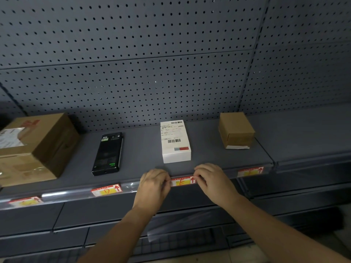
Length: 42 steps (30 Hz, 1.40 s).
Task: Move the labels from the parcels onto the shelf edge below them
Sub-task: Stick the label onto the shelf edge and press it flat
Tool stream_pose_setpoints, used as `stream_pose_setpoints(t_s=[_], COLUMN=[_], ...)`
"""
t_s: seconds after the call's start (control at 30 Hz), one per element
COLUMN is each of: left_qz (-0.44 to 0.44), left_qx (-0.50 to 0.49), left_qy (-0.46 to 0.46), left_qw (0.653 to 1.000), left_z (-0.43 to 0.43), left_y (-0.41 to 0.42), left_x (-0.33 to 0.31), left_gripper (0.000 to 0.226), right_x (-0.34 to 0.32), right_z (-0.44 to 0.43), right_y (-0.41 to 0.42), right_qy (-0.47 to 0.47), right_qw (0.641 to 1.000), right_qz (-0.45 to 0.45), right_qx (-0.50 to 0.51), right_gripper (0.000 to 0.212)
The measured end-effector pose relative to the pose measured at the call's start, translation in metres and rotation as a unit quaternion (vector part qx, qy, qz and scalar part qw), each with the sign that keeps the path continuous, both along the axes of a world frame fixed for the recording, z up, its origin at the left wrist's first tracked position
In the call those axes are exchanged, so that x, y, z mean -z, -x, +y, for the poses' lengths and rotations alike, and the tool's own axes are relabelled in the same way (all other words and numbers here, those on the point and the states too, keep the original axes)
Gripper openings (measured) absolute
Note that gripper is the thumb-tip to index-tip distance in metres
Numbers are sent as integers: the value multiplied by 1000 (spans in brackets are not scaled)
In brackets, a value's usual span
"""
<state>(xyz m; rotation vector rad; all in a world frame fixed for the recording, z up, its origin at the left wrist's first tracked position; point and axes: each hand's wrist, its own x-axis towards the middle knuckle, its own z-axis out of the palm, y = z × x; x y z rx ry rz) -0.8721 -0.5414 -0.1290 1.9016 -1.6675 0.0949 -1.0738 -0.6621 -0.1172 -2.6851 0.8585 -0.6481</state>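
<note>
Several parcels sit on a grey shelf: a large brown carton [36,145], a black flat box [107,153], a white box [175,142] and a small brown box [236,130]. Red-and-yellow labels sit in the clear strip on the shelf edge [133,186]: the "D" label [106,190], the "E" label [182,181], one at far left [25,201] and one at right [250,171]. My left hand [154,185] pinches the left end of the "E" label and my right hand [212,180] pinches its right end, just below the white box.
A grey pegboard wall [152,63] rises behind the shelf. Lower shelf tiers [95,221] step out below the edge. Another shelf bay [307,133] continues to the right.
</note>
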Motion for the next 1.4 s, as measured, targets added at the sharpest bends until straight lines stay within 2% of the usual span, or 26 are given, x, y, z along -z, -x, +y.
stream_pose_setpoints(t_s=[0.4, 0.57, 0.67, 0.87, 1.0, 1.17, 1.4], left_qz=[18, 22, 19, 5, -9, -15, -21], left_qx=[6, -6, -38, -117, -161, -197, -129], left_qy=[-12, -7, 6, -4, -13, -10, -19], left_qw=[1000, 1000, 999, 993, 987, 980, 991], left_z=[1, 6, 19, 65, 99, 127, 150], left_y=[-4, -4, -6, -29, -59, -97, -166], left_x=[-1, -8, -15, -24, -27, -29, -15], left_gripper=[17, 12, 16, 20, 15, 20, 15], right_x=[-3, -19, -29, -33, -32, -33, -32], right_z=[3, 5, 7, 24, 48, 76, 116], right_y=[1, -5, -13, -47, -78, -115, -171], right_qy=[-19, -105, -138, -104, -98, -77, -56], right_qw=[1000, 993, 988, 991, 987, 989, 996], right_qz=[-3, -28, -50, -66, -84, -69, -28], right_qx=[8, 32, 38, -59, -94, -102, -55], right_gripper=[12, 10, 7, 25, 25, 25, 21])
